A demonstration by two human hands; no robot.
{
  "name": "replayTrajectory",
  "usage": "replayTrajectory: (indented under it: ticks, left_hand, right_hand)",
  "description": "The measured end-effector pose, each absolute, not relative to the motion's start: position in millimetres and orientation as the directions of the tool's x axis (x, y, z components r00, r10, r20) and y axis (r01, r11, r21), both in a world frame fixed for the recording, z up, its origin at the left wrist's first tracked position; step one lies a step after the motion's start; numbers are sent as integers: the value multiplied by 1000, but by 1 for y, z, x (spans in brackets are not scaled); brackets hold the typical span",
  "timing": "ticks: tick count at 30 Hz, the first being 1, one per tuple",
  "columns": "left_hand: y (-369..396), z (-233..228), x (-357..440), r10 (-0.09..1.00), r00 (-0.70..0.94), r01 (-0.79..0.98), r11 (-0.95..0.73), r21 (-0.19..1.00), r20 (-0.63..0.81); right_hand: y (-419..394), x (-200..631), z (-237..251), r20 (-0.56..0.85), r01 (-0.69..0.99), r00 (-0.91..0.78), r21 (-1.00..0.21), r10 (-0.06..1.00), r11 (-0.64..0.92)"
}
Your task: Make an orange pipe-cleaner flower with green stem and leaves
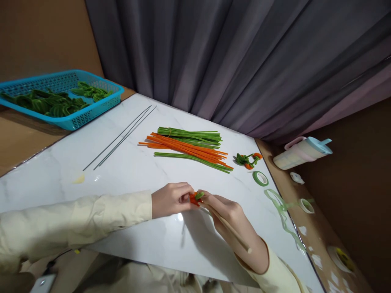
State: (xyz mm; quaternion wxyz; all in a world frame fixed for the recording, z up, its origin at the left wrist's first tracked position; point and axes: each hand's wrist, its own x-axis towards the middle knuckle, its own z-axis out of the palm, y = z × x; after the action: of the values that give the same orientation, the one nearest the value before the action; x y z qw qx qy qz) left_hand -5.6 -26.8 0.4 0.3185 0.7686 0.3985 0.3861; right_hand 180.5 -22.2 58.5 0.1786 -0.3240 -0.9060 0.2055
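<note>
1. One white marble-look board [146, 171] spans the desk; everything else sits on or around it.
2. Grey curtain [244, 61] hangs behind the far edge.
3. Blue basket [65, 122] far left, off the board, with green bent pieces inside.
4. Bundle of green and orange stems [189, 146] lies flat mid-board, well apart from both hands.
5. Two thin wires [122, 136] lie side by side, left of the bundle.
6. Left hand [171, 199] low over the board near its front edge, fingers curled in, tips pinching the left side of the orange piece [193, 198].
7. Right hand [229, 213] meets it from the right, thumb and forefinger closed on the same piece. A wooden stick [232, 232] runs back from the pinch along the hand toward the wrist.
8. The orange piece sits right between both sets of fingertips, mostly hidden; a small green bit [199, 195] shows on top, touching it.
9. Finished small green-orange twist [248, 159] lies right of the bundle.
10. Green tape roll [260, 178] just beside it, near the board's right edge.
</note>
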Motion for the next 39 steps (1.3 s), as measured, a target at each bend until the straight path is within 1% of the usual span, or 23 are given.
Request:
replayTrajectory:
  ticks: [4, 7, 12, 18, 22, 24, 27, 29, 30, 32, 35, 39]
  left_hand:
    - [-28, -2, -8, 789, 431, 403, -602, 689, 437]
    - [-29, -3, -8, 757, 450, 415, -647, 639, 474]
    - [-28, -2, -7, 761, 428, 453, -647, 613, 487]
    - [-29, 2, -5, 712, 421, 449, -701, 553, 562]
    - [-29, 1, -6, 705, 424, 461, -709, 534, 569]
    - [-29, 0, -6, 701, 430, 472, -712, 520, 570]
    - [-29, -1, -7, 693, 439, 496, -718, 489, 572]
    - [-29, -2, -7, 690, 441, 514, -718, 469, 573]
    - [-29, -2, -7, 690, 441, 521, -717, 463, 573]
    - [-29, -2, -6, 693, 440, 524, -715, 464, 571]
    - [-30, 0, -5, 705, 423, 498, -706, 503, 570]
    - [-28, 2, -5, 777, 356, 440, -629, 641, 519]
  right_hand:
    - [-28, 176, 55, 259, 503, -730, -423, 632, 754]
    - [-32, 175, 49, 301, 500, -714, -413, 632, 761]
    - [-32, 178, 49, 320, 484, -659, -512, 681, 709]
    - [-35, 185, 57, 274, 480, -599, -629, 752, 611]
    - [-40, 182, 53, 264, 494, -554, -659, 790, 567]
    - [-43, 179, 48, 309, 496, -536, -638, 785, 590]
    - [-45, 173, 41, 419, 503, -537, -538, 732, 676]
    - [-47, 169, 38, 464, 527, -530, -476, 710, 705]
    - [-47, 168, 37, 467, 542, -522, -463, 713, 701]
    - [-47, 167, 38, 445, 563, -500, -485, 743, 669]
    - [-47, 171, 46, 379, 530, -500, -577, 778, 622]
    - [-52, 184, 68, 298, 491, -485, -685, 822, 538]
